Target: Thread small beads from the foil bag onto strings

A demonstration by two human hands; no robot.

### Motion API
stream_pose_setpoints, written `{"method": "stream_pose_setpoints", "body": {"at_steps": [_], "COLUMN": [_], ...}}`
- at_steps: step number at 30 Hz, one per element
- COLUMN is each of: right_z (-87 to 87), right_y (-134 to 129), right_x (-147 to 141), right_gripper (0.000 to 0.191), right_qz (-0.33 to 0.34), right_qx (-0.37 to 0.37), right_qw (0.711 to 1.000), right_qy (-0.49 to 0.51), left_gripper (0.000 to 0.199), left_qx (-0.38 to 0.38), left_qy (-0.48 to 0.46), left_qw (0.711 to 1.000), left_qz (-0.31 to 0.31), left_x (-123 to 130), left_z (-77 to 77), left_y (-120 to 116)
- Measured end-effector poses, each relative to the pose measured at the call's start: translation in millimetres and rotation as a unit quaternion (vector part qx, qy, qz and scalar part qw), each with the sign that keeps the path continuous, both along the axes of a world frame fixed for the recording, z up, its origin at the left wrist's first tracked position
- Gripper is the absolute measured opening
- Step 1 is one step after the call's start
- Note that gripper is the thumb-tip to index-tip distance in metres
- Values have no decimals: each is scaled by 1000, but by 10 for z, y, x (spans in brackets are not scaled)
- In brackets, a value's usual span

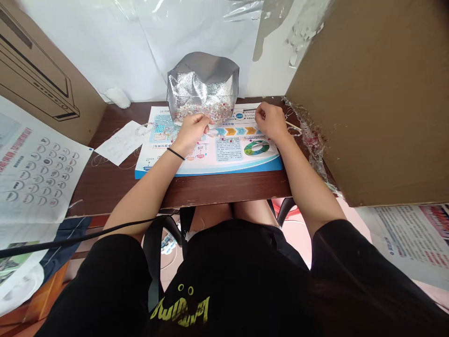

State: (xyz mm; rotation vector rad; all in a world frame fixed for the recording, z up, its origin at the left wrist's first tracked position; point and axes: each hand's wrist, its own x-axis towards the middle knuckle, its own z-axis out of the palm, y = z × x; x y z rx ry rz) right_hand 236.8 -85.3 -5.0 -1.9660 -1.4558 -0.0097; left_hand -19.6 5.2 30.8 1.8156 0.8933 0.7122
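My left hand (192,131) is closed in a pinch at the front edge of a silver foil bag (204,85). Small pink, red and clear beads (206,112) fill the bag's mouth. What the left fingertips hold, if anything, is too small to make out. To the right, my right hand (271,120) has its fingers curled together above the printed sheet (231,164); the space inside them is hidden. A strand of beads (242,138) lies across the sheet between the two hands. More strung beads (161,133) lie left of the left wrist.
A white paper slip (121,142) with loose thread lies at the left of the brown table (224,189). Crumpled clear plastic with red bits (314,140) lies along the right side. Cardboard panels (386,93) stand on both sides, and a black cable (80,238) crosses the lower left.
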Motion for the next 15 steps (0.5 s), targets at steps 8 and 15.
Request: {"method": "stream_pose_setpoints", "body": {"at_steps": [8,15], "right_z": [-48,149], "right_y": [-45,-98], "right_x": [-24,-535], "right_gripper": [31,46], "right_qz": [-100,146], "right_qx": [-59,-28], "right_qw": [990,985], "right_qy": [-77,91], "left_gripper": [24,35], "left_qx": [60,-169], "left_qy": [23,-138], "left_qw": [998,973], "left_qz": [-14,-75], "left_x": [-9,28], "left_z": [7,80], "left_y": [-39,-112]}}
